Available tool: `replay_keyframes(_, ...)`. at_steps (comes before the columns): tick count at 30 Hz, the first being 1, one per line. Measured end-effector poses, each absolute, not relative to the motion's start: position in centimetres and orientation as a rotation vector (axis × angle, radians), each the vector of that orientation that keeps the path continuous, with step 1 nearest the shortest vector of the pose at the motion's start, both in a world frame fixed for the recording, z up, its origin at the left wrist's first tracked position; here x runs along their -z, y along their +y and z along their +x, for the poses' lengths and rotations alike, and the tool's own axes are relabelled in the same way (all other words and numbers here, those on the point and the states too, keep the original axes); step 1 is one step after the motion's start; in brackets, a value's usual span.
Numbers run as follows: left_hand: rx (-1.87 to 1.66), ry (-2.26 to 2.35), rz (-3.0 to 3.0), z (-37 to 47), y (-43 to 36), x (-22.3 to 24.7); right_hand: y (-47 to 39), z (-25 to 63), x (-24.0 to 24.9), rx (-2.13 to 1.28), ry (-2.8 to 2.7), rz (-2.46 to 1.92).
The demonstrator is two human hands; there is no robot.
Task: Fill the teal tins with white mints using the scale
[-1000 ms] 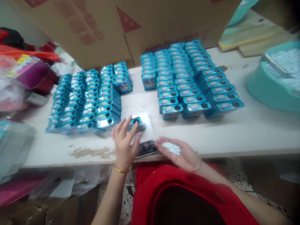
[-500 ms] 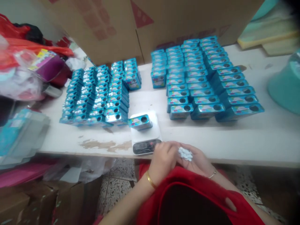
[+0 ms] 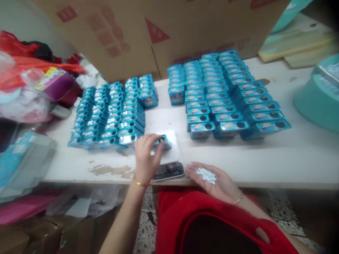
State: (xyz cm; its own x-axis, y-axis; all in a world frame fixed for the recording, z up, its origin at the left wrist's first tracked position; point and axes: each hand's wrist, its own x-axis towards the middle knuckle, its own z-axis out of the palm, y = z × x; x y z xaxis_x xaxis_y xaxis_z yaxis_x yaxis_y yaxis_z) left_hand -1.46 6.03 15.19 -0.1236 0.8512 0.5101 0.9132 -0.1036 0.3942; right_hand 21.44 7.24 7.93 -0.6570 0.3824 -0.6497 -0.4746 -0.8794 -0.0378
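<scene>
My left hand [image 3: 147, 153] reaches over a small blue tin [image 3: 166, 141] with a dark round hole in its top. Thumb and forefinger curl together at that hole; what is between them is too small or hidden to make out. Beneath the tin is a white digital scale [image 3: 175, 151] with a black panel, partly covered by my hand. Just right of the scale, my right hand [image 3: 222, 185] is turned palm up, cupping a small heap of white tablets [image 3: 206, 175].
Rows of blue tins [image 3: 106, 116] stand at left, many with white tablets on top. More blue tins [image 3: 219, 95] with dark holes fill the right side. Behind is a large cardboard box [image 3: 127, 38]. A teal tub [image 3: 315, 102] sits far right, plastic bags [image 3: 23, 102] far left.
My left hand has left the heap in my right palm and moved left and up to the tin on the scale. The right hand keeps holding the tablets in place.
</scene>
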Motion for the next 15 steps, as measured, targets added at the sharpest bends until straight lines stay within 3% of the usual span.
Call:
replay_keyframes(8,0.399,-2.099,-2.374,-6.3,6.4,-14.3,7.5,21.3,-7.5,-2.456,0.211,-0.941)
replay_keyframes(15,0.382,-2.025,-2.338,-7.5,19.2,-13.3,8.1,20.9,-7.9,-2.435,0.241,-0.898)
